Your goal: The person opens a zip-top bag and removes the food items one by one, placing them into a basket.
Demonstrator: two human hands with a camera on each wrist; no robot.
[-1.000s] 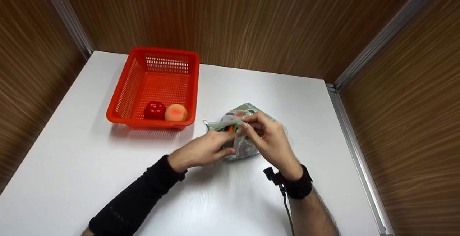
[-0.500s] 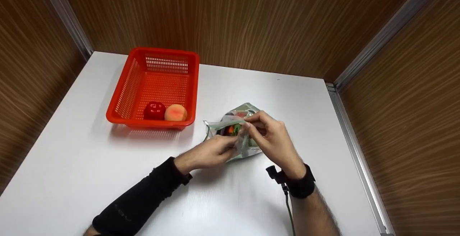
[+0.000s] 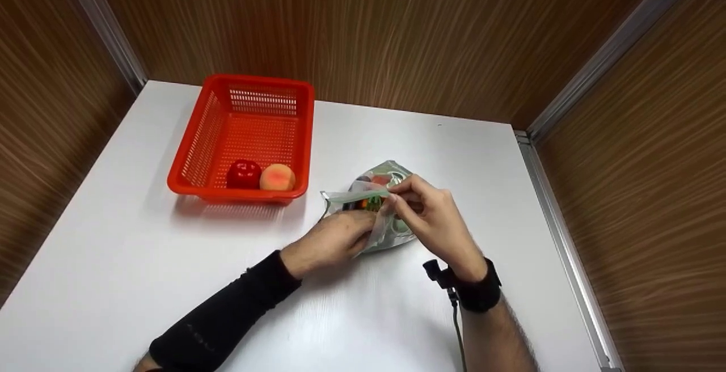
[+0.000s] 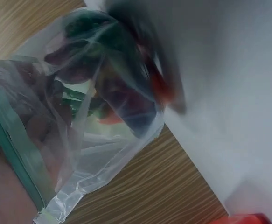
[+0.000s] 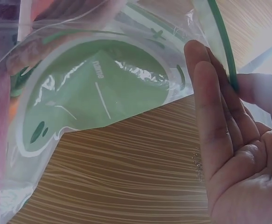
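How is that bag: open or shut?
Open: the left grip is partly inside the bag, and the right grip pinches its green rim.

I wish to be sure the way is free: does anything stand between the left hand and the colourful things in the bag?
Nothing visible does: the left hand reaches into the clear bag that holds the colourful things. Whether it touches them, I cannot tell.

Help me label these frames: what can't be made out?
Head: fingertips of the left hand, hidden by the bag.
Head: undersides of apple and peach, hidden by basket rim.
Left wrist: shapes of contents, blurred through the bag.
Right wrist: base of the right hand, cut by picture edges.
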